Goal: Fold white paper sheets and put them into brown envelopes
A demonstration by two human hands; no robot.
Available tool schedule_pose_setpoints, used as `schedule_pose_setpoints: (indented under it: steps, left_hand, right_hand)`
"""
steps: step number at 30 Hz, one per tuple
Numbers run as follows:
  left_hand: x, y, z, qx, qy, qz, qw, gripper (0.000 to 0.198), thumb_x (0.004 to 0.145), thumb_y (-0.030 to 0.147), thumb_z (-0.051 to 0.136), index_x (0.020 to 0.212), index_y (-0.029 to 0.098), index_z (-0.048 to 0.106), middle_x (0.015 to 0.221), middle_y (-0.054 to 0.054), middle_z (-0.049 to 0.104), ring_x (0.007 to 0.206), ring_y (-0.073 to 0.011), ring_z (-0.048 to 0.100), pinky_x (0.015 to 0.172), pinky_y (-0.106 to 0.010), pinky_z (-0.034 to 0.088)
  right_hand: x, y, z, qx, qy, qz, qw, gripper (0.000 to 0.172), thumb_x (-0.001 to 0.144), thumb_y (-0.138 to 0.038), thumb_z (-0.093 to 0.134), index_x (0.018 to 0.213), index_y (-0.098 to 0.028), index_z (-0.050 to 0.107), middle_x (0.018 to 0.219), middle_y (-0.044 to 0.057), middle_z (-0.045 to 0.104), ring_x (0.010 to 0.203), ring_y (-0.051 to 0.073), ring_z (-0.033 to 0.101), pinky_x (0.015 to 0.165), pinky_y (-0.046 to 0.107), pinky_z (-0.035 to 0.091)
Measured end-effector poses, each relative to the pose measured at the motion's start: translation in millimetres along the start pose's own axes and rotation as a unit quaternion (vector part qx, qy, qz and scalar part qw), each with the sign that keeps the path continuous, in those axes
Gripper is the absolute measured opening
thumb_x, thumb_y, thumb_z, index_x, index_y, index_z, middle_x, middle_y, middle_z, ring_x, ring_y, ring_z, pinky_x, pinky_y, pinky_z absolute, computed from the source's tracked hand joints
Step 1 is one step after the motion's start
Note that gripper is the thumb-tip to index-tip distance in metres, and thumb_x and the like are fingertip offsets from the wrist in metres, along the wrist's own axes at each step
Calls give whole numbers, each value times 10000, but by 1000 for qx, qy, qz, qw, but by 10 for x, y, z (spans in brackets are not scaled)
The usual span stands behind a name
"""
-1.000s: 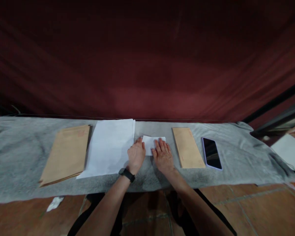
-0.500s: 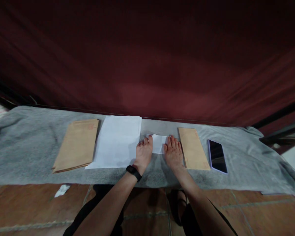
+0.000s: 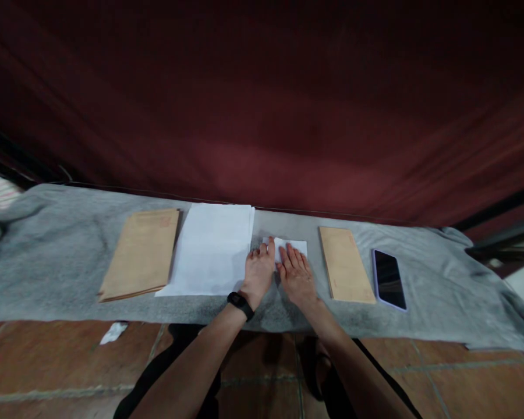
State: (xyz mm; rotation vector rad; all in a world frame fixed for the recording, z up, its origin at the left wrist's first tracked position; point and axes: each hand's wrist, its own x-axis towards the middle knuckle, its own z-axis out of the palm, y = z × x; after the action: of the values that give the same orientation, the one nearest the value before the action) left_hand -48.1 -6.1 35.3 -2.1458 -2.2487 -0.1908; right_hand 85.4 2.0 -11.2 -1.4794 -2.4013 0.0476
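Note:
A small folded sheet of white paper point(image 3: 294, 244) lies on the grey cloth between my hands. At its left end is my left hand point(image 3: 259, 270), wearing a black wristband, with fingers curled and the thumb side pinning the paper. My right hand point(image 3: 297, 276) rests palm down across the paper's front part, fingers stretched out and flat, covering some of it. Just left of my left hand is a stack of larger white sheets point(image 3: 212, 250). To the right of my right hand, a narrow brown envelope point(image 3: 346, 265) lies on the cloth.
Larger brown envelopes point(image 3: 144, 253) are stacked at the left. A phone point(image 3: 389, 279) in a purple case lies at the right. The grey cloth point(image 3: 61, 250) covers the long surface, and a dark red curtain point(image 3: 262, 116) hangs behind. A crumpled white scrap point(image 3: 113, 332) is on the tiled floor.
My right hand has slid left across the folded paper, from its right end towards my left hand. My left hand has stayed at the paper's left end.

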Motion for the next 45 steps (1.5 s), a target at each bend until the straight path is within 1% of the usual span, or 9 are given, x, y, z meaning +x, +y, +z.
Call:
schedule_pose_setpoints:
  steps: [8,12,17,24,28,31,37,41,45]
  left_hand:
    - [61,-146,7,-166,9,-91,982,455,970,171,367,1424,137,380,1090,-142,696,935,-230,700,785,-310,508]
    - [151,-227,42,-327,31,-118,937,481,887,132,486,1366,144,448,957,-86,704,855,-221,689,772,-316,494]
    - [222,-279,-7,-581,79,-95,804,463,773,116,568,1231,180,550,752,21,616,698,-158,612,682,-268,469]
    - [220,-340,-309,-782,117,-173,588,483,692,188,716,1159,220,598,705,71,582,578,-64,507,557,-167,374]
    - [249,-390,-320,-843,103,-243,469,460,631,104,750,1068,200,642,665,71,570,614,-55,545,613,-152,425]
    - [258,-399,-304,-860,86,-270,425,451,632,56,741,1053,191,653,725,37,626,695,-73,608,664,-162,469]
    - [259,-321,-382,-843,108,-232,473,449,791,207,705,1221,225,579,1007,-39,705,869,-125,672,794,-243,533]
    - [180,-285,-317,-754,-5,-262,602,647,858,368,643,1434,249,374,1104,-82,692,875,-163,696,714,-269,542]
    - [109,-311,-116,-668,-43,-206,714,833,775,177,642,1510,202,252,852,-5,705,721,-141,680,661,-243,522]
  right_hand:
    - [37,173,-23,-11,7,49,999,529,1037,-357,335,1513,-128,350,1577,146,307,1448,292,312,1171,486,247]
    - [58,262,-14,40,15,70,997,556,1019,-348,373,1496,-62,360,1559,179,342,1454,295,296,1182,483,254]
    - [161,398,-88,271,49,126,953,653,1002,-459,371,1546,-121,246,1587,140,301,1472,257,260,1193,495,269]
    - [245,445,-467,610,59,175,771,691,852,-571,632,1455,-292,441,1464,38,511,1362,243,446,1143,440,360]
    - [235,411,-637,658,29,157,736,416,793,-524,720,1114,-261,685,1129,37,709,1080,229,625,961,368,485]
    - [251,431,-736,663,14,134,736,305,774,-491,746,915,-225,695,876,2,706,817,172,629,744,277,497]
    - [274,511,-692,641,-5,182,746,320,790,-519,681,801,-204,621,647,-43,595,541,110,496,511,225,381]
    - [219,514,-522,553,-22,223,802,290,821,-491,604,805,-203,635,669,-13,629,592,143,546,533,243,420]
    - [100,524,-460,489,-38,219,844,272,834,-454,586,840,-197,676,667,-13,646,637,161,595,558,244,451]
